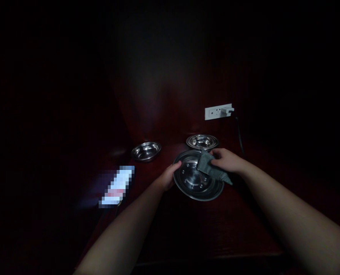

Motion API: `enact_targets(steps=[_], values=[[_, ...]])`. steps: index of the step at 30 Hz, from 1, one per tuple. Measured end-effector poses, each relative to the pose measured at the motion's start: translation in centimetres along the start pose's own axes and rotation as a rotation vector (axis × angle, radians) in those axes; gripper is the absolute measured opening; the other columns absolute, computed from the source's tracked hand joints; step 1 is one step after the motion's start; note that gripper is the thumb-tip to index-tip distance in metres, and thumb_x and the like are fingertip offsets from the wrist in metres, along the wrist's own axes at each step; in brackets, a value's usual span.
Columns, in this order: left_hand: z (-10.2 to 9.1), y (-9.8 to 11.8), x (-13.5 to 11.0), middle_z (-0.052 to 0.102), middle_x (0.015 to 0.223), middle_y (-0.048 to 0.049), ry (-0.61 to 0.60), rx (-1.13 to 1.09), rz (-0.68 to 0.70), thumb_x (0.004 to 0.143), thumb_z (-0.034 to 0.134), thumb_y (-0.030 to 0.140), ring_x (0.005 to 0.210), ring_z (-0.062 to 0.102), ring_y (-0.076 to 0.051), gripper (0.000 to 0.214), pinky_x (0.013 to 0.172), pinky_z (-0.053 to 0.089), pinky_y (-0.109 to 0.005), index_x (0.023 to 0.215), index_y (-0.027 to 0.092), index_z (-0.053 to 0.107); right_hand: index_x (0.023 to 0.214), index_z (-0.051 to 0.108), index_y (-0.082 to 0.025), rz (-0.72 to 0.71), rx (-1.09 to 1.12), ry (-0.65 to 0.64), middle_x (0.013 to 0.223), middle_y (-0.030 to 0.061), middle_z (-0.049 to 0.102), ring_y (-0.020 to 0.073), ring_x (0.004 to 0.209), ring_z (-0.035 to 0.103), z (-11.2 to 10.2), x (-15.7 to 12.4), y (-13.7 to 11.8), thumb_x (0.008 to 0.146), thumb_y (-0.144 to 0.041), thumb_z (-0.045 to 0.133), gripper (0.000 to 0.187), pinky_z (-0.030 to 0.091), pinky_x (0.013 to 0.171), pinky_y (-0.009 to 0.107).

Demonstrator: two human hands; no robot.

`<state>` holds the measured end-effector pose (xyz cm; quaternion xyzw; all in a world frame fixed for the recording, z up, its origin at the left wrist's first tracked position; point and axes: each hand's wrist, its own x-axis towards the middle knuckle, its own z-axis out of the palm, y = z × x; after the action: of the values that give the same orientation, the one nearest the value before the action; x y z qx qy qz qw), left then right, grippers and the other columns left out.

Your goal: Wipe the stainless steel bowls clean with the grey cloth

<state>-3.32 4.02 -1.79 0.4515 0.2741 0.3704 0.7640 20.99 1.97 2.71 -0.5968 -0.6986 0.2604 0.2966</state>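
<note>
A shiny steel bowl [191, 177] is tilted toward me above the dark red surface. My left hand [170, 175] grips its left rim, thumb over the edge and the other fingers hidden beneath. A grey-green cloth [208, 167] is pinched in my right hand [225, 159] and lies against the bowl's upper right rim and inner wall. One corner of the cloth hangs past the rim on the right.
Another steel bowl [146, 151] stands farther back on the left, and what looks like stacked steel bowls [202, 141] are behind the held one. A lit, pixelated screen [117, 187] lies at left. A white wall socket [218, 111] has a plug and a dark cable [239, 133].
</note>
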Motion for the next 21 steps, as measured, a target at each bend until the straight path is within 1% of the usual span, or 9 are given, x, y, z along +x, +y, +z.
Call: enact_targets(steps=[2, 5, 7, 9, 10, 12, 14, 16, 21], values=[[0.1, 0.0, 0.0, 0.072, 0.094, -0.0123, -0.011, -0.007, 0.009, 0.080, 0.060, 0.041, 0.098, 0.065, -0.026, 0.041, 0.100, 0.038, -0.040, 0.106, 0.011, 0.066, 0.081, 0.055, -0.016, -0.001, -0.014, -0.006, 0.073, 0.0039, 0.064, 0.0164, 0.063, 0.060, 0.0, 0.1, 0.2, 0.073, -0.023, 0.055, 0.010, 0.043, 0.054, 0.025], [0.4, 0.2, -0.2, 0.072, 0.094, -0.0123, -0.033, -0.009, 0.007, 0.080, 0.060, 0.040, 0.099, 0.065, -0.026, 0.040, 0.099, 0.039, -0.039, 0.105, 0.011, 0.066, 0.078, 0.057, -0.016, -0.005, -0.089, 0.001, 0.073, 0.0053, 0.066, 0.0173, 0.064, 0.061, 0.3, 0.2, 0.2, 0.076, -0.030, 0.055, 0.014, 0.044, 0.056, 0.026], [0.5, 0.3, -0.3, 0.073, 0.093, -0.0115, -0.037, -0.013, 0.010, 0.079, 0.061, 0.039, 0.097, 0.065, -0.026, 0.039, 0.098, 0.039, -0.038, 0.106, 0.011, 0.066, 0.083, 0.059, -0.015, -0.024, -0.147, 0.017, 0.080, 0.0080, 0.068, 0.0185, 0.069, 0.063, 0.7, 0.2, 0.1, 0.080, -0.032, 0.052, 0.018, 0.045, 0.062, 0.027], [0.5, 0.3, -0.3, 0.073, 0.089, -0.0103, -0.022, -0.015, 0.004, 0.078, 0.062, 0.038, 0.091, 0.067, -0.024, 0.038, 0.095, 0.041, -0.037, 0.105, 0.012, 0.066, 0.093, 0.060, -0.014, -0.045, -0.191, 0.047, 0.094, 0.0114, 0.069, 0.0204, 0.081, 0.064, 1.1, 0.2, -0.1, 0.085, -0.032, 0.047, 0.023, 0.046, 0.072, 0.028], [0.5, 0.4, -0.3, 0.073, 0.086, -0.0098, -0.009, -0.011, -0.008, 0.077, 0.062, 0.037, 0.087, 0.067, -0.024, 0.036, 0.092, 0.042, -0.036, 0.102, 0.012, 0.067, 0.098, 0.060, -0.014, -0.049, -0.207, 0.056, 0.101, 0.0126, 0.068, 0.0213, 0.087, 0.064, 1.4, 0.2, -0.1, 0.086, -0.032, 0.045, 0.026, 0.045, 0.076, 0.028], [0.3, 0.4, -0.2, 0.073, 0.080, -0.0092, 0.017, -0.002, -0.043, 0.076, 0.062, 0.036, 0.079, 0.068, -0.022, 0.032, 0.086, 0.044, -0.035, 0.096, 0.011, 0.069, 0.101, 0.059, -0.015, -0.052, -0.226, 0.058, 0.107, 0.0136, 0.066, 0.0223, 0.093, 0.063, 1.7, 0.2, -0.1, 0.089, -0.033, 0.041, 0.029, 0.044, 0.081, 0.029], [0.2, 0.5, -0.2, 0.073, 0.075, -0.0091, 0.024, -0.002, -0.080, 0.077, 0.061, 0.036, 0.072, 0.067, -0.021, 0.029, 0.081, 0.045, -0.033, 0.088, 0.010, 0.069, 0.101, 0.059, -0.015, -0.055, -0.246, 0.054, 0.106, 0.0139, 0.066, 0.0230, 0.094, 0.063, 1.7, 0.2, -0.1, 0.090, -0.035, 0.039, 0.030, 0.044, 0.082, 0.029], [0.1, 0.6, -0.3, 0.072, 0.073, -0.0090, 0.012, -0.015, -0.100, 0.077, 0.059, 0.036, 0.070, 0.066, -0.020, 0.029, 0.079, 0.044, -0.031, 0.085, 0.010, 0.070, 0.100, 0.059, -0.015, -0.061, -0.264, 0.057, 0.105, 0.0139, 0.067, 0.0232, 0.093, 0.063, 1.7, 0.2, -0.2, 0.090, -0.035, 0.038, 0.030, 0.044, 0.082, 0.030], [0.0, 0.7, -0.5, 0.072, 0.073, -0.0086, -0.067, -0.039, -0.093, 0.076, 0.060, 0.038, 0.070, 0.066, -0.019, 0.030, 0.080, 0.043, -0.031, 0.082, 0.010, 0.070, 0.097, 0.059, -0.016, -0.043, -0.270, 0.079, 0.101, 0.0126, 0.068, 0.0224, 0.090, 0.063, 1.6, 0.0, -0.8, 0.091, -0.036, 0.037, 0.030, 0.043, 0.080, 0.029]])
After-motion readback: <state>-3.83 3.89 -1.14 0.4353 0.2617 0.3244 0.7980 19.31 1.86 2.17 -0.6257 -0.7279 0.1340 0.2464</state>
